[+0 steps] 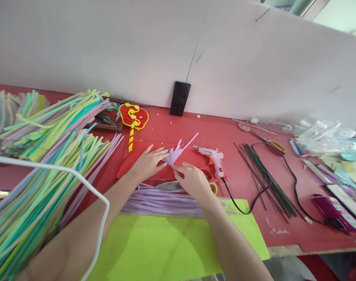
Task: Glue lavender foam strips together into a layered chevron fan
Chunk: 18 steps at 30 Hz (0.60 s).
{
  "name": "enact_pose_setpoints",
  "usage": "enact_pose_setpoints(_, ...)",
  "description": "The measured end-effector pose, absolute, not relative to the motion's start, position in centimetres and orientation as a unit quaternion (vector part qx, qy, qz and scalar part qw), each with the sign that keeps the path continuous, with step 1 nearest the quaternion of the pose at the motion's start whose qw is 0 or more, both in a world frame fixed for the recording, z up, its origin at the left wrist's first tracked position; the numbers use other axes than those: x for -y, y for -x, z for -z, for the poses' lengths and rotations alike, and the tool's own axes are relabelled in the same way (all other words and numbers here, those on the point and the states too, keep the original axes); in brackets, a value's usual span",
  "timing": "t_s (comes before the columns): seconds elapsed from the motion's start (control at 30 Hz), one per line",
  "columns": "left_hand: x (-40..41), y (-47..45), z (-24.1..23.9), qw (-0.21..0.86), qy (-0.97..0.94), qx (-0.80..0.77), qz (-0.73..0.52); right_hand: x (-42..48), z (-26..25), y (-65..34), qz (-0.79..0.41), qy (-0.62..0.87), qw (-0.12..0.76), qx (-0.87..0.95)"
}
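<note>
A small bunch of purple pipe cleaners, tightly layered at its base with loose ends fanning up and right, lies on a red board. My left hand is beside it, fingers stretched over the board, its thumb and fingertips holding the left side of the bunch. At the lower end of the bunch, my right hand pinches with thumb and forefinger. Below the hands, many long purple pipe cleaners lie across a yellow-green sheet. Scissors lie partly under my right hand.
A pink glue gun lies right of the hands, its black cord trailing right. Beyond are dark green stems and more scissors. Large multicoloured pipe-cleaner bundles cover the left. Behind stand a red-yellow fan shape and a phone. A white cable crosses the left foreground.
</note>
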<state>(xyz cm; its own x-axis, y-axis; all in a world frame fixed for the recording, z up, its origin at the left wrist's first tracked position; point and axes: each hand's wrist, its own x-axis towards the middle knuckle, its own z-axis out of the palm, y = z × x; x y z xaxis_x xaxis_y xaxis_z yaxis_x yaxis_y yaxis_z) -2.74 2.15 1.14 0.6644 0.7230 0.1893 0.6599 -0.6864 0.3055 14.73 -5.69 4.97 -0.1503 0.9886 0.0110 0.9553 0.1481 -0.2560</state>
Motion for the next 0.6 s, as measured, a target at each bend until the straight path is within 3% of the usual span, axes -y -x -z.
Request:
enact_pose_setpoints(0.23,-2.2,2.8,-0.8,0.128,-0.899,-0.382,-0.172,5.4,-5.1,-14.8,-0.103,0.671,0.151,0.719)
enact_pose_setpoints(0.43,-2.7,3.5,-0.7,0.192,-0.868,-0.377,-0.262,4.6,-4.0,-15.3,-0.169,0.645,0.315,0.676)
enact_pose_setpoints(0.53,-2.8,4.4,-1.9,0.225,-0.844,-0.384,-0.299,4.1,-3.5,-15.4,-0.267,0.608,0.424,0.616)
enact_pose_setpoints(0.6,-2.4,4.7,-3.5,0.243,-0.825,-0.403,-0.312,3.7,-3.4,-15.4,-0.403,0.571,0.487,0.524)
